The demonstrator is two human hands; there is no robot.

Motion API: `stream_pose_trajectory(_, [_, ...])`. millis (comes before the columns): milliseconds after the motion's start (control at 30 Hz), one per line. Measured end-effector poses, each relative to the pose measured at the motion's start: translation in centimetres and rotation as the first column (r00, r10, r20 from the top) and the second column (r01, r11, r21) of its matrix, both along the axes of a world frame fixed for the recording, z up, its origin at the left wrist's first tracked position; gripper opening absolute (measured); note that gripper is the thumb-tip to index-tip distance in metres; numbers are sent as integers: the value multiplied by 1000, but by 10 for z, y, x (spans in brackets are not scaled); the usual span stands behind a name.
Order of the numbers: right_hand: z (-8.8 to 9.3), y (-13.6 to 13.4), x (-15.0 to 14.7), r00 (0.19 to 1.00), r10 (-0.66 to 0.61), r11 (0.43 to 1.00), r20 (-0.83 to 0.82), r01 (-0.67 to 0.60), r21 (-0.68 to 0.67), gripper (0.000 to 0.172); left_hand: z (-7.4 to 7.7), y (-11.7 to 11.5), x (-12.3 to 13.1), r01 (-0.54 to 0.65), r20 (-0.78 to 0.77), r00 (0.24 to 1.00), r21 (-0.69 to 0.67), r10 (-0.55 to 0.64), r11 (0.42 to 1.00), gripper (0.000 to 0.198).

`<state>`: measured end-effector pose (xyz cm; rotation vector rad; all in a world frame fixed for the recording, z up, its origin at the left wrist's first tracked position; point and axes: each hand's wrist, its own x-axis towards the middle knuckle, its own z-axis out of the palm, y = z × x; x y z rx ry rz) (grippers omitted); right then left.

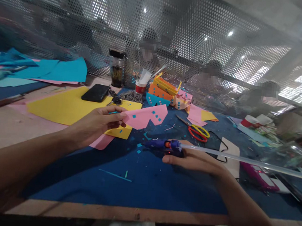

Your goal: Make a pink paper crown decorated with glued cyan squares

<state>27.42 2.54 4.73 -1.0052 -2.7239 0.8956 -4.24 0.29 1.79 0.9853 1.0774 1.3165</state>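
Note:
My left hand (108,120) pinches the left end of a pink paper piece (142,120), which is dotted with small blue squares and has a notch in its lower edge. My right hand (189,158) is closed around a purple glue gun (167,145); part of its grip is hidden. A long clear glue stick (229,157) runs out of the gun's back to the right. The gun's nozzle points left, close to some small blue paper squares (138,151) on the dark blue table cover (131,193).
Behind my left hand are yellow paper sheets (60,107) and a black phone (96,93). Scissors (196,132), a folded paper model (161,92), a paper cup (140,86) and a bottle (116,70) stand or lie farther back. A perforated screen (176,29) rises behind, with people beyond it.

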Motion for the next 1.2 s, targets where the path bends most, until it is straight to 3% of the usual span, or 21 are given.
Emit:
stream_pose_trajectory(100, [3,-2,2,1000,-14,1000,-22,14,-15,38,1,-1,0,5,-10,1000,5,-5,1000,21])
stream_pose_trajectory(400, [5,-4,6,971,-156,927,-181,81,-365,37,-1,0,0,20,-17,1000,20,-20,1000,19])
stream_pose_trajectory(600, [3,-6,5,946,-184,934,-267,83,-349,30,-1,-1,3,36,-53,998,37,-35,999,18])
stream_pose_trajectory(833, [-10,-11,0,913,-208,974,-351,159,-162,30,-2,-3,3,68,-49,996,-1,-68,998,19])
stream_pose_trajectory(1000, [-8,-14,-13,901,-39,993,-432,81,81,24,-2,-2,3,66,-47,997,-23,-67,998,22])
stream_pose_trajectory(1200, [-13,-11,-19,899,128,941,-420,23,337,22,2,-6,7,78,-6,997,-34,-78,996,23])
